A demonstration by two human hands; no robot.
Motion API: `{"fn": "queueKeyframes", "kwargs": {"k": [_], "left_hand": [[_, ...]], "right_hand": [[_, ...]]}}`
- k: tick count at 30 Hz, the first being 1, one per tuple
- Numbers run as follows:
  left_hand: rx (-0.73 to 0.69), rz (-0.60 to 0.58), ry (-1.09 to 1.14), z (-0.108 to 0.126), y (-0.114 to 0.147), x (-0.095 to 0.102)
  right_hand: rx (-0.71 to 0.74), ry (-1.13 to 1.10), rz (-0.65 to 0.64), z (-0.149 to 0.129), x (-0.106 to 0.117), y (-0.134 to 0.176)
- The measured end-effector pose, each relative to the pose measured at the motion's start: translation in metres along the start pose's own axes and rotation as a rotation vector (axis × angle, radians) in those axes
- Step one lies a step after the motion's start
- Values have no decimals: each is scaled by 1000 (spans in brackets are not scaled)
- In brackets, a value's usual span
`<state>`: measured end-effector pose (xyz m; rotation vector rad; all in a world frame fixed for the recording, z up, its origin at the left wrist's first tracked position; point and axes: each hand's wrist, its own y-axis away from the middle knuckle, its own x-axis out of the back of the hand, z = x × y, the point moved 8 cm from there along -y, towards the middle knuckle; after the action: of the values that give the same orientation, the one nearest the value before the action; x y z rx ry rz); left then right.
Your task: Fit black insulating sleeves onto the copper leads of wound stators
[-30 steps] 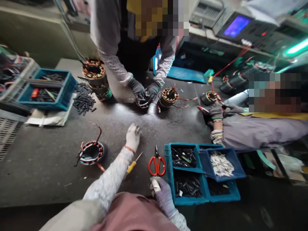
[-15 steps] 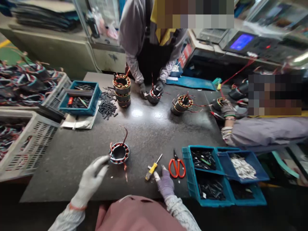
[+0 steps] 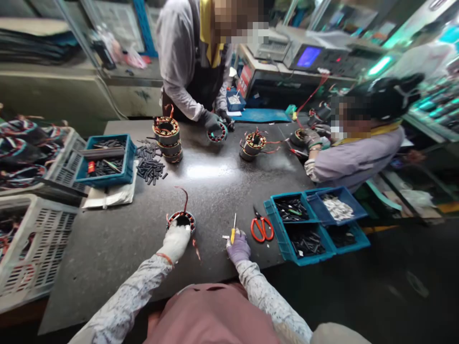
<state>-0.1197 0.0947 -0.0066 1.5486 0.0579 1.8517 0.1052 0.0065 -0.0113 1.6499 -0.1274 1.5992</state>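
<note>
A wound motor stator [image 3: 192, 221] stands on the dark table in front of me, with copper-coloured leads sticking out behind it and on its near side. My left hand [image 3: 175, 242], in a white glove, is on its near rim, fingers reaching into the bore and partly hidden. To the right, my right hand [image 3: 239, 247] in a purple glove is closed around the yellow handle of a screwdriver [image 3: 233, 235], whose shaft points away from me. Red-handled scissors [image 3: 262, 228] lie just right of that hand.
Blue bins [image 3: 311, 260] with black sleeves and white pieces stand at the right. At the left are a blue tray [image 3: 103, 180], loose black tubes [image 3: 150, 169] and white crates [image 3: 46, 239]. Opposite, a co-worker [image 3: 186, 62] holds a stator; another person [image 3: 358, 155] works at the right.
My left hand has moved right onto the stator's rim. My right hand has closed on the screwdriver that lay beside it. The co-worker opposite has lifted and tilted a stator.
</note>
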Motion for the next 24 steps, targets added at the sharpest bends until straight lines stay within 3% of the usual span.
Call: {"fn": "queueKeyframes", "kwargs": {"k": [8,14,24], "left_hand": [[39,9,15,-1,3,1],[164,-46,46,-6,0,-4],[308,-93,39,-12,2,-11]], "right_hand": [[185,-18,103,7,-5,-5],[279,-64,144,12,-14,-12],[328,-112,90,13,-18,-15]]}}
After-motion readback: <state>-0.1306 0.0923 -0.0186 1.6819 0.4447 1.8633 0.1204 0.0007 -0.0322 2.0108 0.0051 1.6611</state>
